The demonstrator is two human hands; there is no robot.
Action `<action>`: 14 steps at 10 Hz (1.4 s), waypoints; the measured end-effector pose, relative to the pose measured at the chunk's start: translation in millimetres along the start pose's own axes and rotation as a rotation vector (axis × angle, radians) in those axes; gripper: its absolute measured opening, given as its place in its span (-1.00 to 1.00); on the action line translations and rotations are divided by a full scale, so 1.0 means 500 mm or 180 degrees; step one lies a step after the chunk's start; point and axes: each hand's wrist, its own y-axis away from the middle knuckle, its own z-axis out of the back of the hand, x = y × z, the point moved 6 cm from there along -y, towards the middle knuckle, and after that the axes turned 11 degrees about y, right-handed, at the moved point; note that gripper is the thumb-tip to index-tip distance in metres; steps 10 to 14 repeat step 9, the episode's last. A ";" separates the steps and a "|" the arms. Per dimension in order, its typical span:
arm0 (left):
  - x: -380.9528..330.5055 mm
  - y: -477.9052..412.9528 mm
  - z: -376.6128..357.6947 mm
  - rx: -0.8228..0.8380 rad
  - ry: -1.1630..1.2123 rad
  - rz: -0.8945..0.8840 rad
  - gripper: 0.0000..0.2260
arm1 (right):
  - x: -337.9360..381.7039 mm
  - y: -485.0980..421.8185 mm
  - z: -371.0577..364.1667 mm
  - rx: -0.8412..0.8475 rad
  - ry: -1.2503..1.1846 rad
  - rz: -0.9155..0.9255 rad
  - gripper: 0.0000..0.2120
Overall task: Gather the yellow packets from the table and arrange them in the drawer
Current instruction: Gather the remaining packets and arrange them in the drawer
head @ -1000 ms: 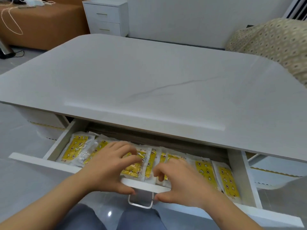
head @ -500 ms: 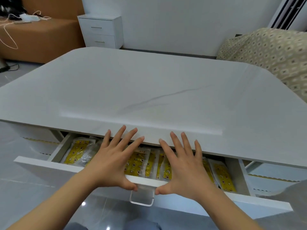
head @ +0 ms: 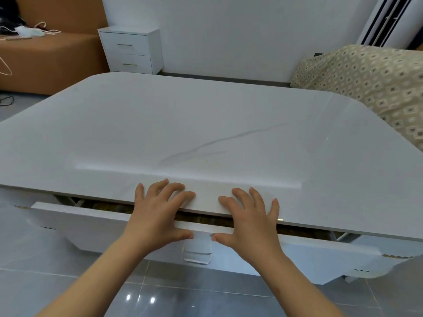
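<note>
The white drawer stands almost closed under the white table top, with only a narrow dark gap left. Its clear handle hangs at the front centre. My left hand lies flat against the drawer front, left of the handle, its spread fingers reaching over the table edge. Right of the handle, my right hand presses the same way with straight fingers. The yellow packets are hidden inside the drawer.
A patterned beige cushion sits beyond the table's right side. A white two-drawer cabinet and an orange sofa with cables stand at the back left. Glossy grey floor tiles lie below.
Both hands pushed the drawer inward. It went from wide open with the yellow packets showing to nearly closed, and the packets dropped out of sight. My fingers spread flat.
</note>
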 end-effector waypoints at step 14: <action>-0.021 -0.004 -0.017 -0.1684 0.0027 0.0218 -0.33 | -0.055 0.021 -0.002 -0.1968 -0.0838 -0.0129 -0.62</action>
